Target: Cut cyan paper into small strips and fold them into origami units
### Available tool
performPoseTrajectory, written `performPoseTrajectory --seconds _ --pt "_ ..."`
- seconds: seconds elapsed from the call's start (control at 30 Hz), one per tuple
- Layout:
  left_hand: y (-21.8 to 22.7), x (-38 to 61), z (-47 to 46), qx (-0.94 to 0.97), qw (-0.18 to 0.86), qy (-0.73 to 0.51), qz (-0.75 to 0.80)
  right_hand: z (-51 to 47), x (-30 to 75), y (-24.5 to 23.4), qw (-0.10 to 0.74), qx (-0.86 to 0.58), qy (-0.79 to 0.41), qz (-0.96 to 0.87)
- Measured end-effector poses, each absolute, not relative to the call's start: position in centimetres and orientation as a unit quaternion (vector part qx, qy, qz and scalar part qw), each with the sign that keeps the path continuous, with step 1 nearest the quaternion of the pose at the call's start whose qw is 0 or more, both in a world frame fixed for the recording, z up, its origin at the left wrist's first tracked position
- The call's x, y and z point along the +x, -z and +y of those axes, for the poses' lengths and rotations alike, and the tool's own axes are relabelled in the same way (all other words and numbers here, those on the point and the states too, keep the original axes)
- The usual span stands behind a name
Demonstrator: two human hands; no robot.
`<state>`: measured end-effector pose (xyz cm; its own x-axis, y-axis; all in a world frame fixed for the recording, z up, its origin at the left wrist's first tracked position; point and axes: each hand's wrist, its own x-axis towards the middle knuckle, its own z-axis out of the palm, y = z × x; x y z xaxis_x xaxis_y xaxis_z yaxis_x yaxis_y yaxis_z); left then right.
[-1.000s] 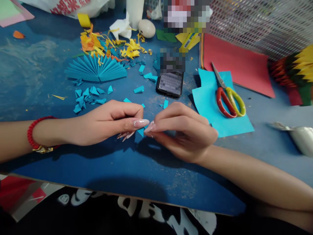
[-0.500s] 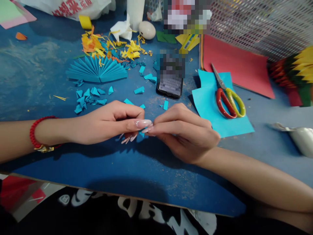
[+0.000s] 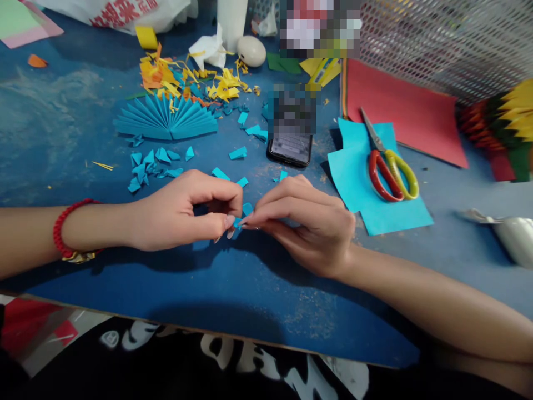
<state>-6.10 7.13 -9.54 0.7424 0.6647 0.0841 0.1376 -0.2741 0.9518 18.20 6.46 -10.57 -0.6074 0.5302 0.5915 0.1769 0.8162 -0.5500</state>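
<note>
My left hand (image 3: 183, 214) and my right hand (image 3: 308, 222) meet at the middle of the blue table (image 3: 62, 128). Both pinch one small folded piece of blue paper (image 3: 245, 212) between their fingertips, just above the tabletop. Most of the piece is hidden by the fingers. A red bead bracelet (image 3: 66, 228) circles my left wrist. Several small folded blue paper pieces (image 3: 150, 166) lie scattered beyond my left hand.
A pleated blue paper fan (image 3: 166, 119) lies at the back left beside yellow and orange scraps (image 3: 187, 78). A phone (image 3: 290, 147) rests behind my hands. Red-and-yellow scissors (image 3: 389, 164) lie on a blue sheet (image 3: 375, 205); a red sheet (image 3: 408, 111) is behind.
My left fingers have curled in and the thumb has tucked under, closing the pinch on the blue piece. My right hand has shifted slightly left and up.
</note>
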Motion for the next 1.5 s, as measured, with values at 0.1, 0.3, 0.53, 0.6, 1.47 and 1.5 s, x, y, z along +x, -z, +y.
performPoseTrajectory --seconds 0.1,0.3,0.53,0.6,1.47,1.5 --pt "9.9 -6.2 6.9 0.824 0.424 -0.27 0.262 6.5 18.0 10.7 0.386 -0.215 -0.262 -0.858" --pt "10.4 -6.2 6.8 0.844 0.372 -0.291 0.256 6.6 17.8 11.2 0.405 -0.227 -0.305 -0.831" --pt "9.6 -5.8 7.1 0.853 0.377 -0.258 0.254 6.5 18.0 10.9 0.388 -0.214 -0.284 -0.85" --pt "9.5 -5.9 7.1 0.856 0.38 -0.25 0.245 6.5 18.0 10.8 0.385 -0.201 -0.281 -0.856" --pt "9.4 -6.3 7.5 0.778 0.525 -0.247 0.24 6.5 18.3 10.5 0.388 -0.228 -0.196 -0.871" --pt "9.6 -6.3 7.5 0.785 0.514 -0.25 0.241 6.4 18.3 10.4 0.383 -0.235 -0.201 -0.87"
